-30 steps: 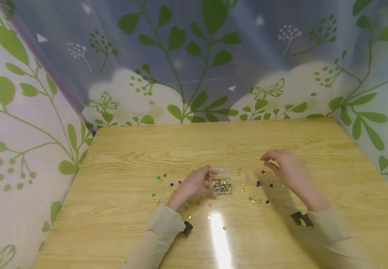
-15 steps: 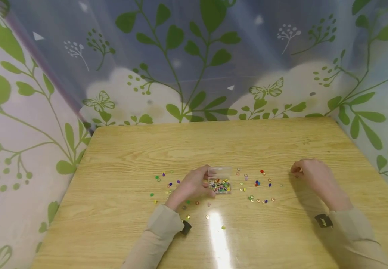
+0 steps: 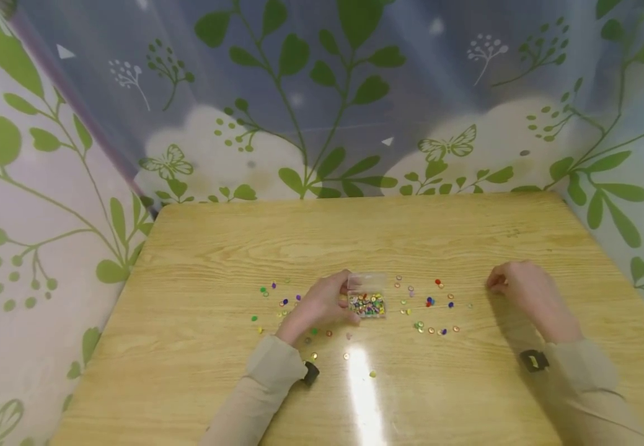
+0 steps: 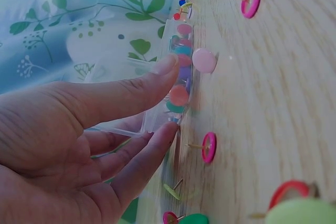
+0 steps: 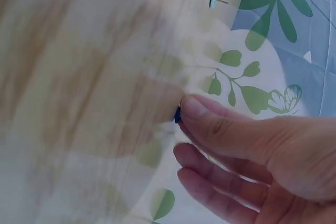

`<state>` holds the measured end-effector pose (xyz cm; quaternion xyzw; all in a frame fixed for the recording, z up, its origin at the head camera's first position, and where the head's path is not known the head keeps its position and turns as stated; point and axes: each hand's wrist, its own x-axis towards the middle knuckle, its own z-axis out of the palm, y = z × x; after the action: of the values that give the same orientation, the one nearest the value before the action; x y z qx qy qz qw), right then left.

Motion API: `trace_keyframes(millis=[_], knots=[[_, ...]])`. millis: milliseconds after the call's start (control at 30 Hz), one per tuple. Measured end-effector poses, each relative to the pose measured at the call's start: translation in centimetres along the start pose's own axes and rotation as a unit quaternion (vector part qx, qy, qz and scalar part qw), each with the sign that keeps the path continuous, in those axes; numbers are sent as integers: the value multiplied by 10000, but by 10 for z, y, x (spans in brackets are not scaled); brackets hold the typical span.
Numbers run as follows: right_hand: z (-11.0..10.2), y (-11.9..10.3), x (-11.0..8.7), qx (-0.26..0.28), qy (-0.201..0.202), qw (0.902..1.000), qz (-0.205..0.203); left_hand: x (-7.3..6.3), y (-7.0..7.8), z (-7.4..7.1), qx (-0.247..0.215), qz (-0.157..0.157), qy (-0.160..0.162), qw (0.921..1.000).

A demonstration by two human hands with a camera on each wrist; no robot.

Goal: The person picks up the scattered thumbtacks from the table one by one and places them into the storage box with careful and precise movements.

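Note:
My left hand grips the left side of a small clear plastic box, whose hinged lid stands raised at the back. Several multicoloured thumbtacks fill the box. In the left wrist view, the thumb lies along the box's near edge and the other fingers are at its side. Farther right, my right hand is low over the table. Its thumb and index finger pinch a blue thumbtack, mostly hidden by the fingertips.
Loose thumbtacks lie on both sides of the box, among them a red one to the right and a green one to the left. A yellow one lies nearer. Patterned cloth borders the wooden table.
My right hand has moved to the right and lower, past the loose thumbtacks, and has stayed there for the last half second. My left hand keeps its grip on the box.

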<state>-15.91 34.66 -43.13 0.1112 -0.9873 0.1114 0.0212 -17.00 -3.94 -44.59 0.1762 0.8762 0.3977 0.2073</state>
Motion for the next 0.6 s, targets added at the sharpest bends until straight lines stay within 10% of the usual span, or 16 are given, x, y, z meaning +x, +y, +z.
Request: trace_keyframes(millis=[600], knots=[[2,-7,4,26,-90,9998,168,0,0,-2,-78,-85,-19,9999]])
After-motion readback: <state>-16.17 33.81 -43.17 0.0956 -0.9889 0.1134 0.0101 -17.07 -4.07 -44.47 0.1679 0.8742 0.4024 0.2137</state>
